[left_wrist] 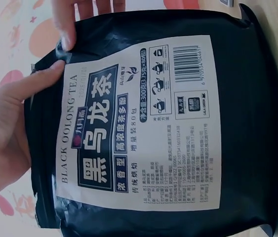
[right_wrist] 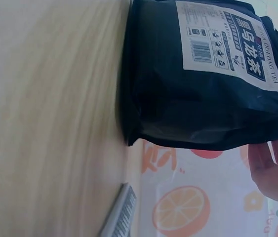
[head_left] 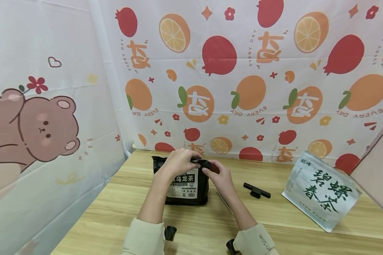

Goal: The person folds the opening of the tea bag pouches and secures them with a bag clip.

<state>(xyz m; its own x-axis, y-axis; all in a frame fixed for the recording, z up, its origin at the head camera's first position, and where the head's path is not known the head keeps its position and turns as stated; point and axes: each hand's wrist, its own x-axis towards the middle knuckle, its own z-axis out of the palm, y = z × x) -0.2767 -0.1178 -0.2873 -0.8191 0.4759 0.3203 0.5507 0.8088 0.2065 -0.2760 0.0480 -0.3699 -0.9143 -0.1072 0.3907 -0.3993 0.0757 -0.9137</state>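
Black tea bag [head_left: 186, 184] stands upright on your wooden table [head_left: 121, 198]; your left hand [head_left: 178, 161] and right hand [head_left: 221, 177] both pinch its top edge.

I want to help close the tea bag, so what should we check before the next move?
1. Black oolong tea bag standing upright on the wooden table: ok.
2. Left hand holding the bag's top: ok.
3. Right hand pinching the top too: ok.
4. Top edge folded flat: cannot tell, fingers hide it.
5. Black clip lying free on the table beside the bag: ok.
6. Silver tea bag apart from the hands: ok.
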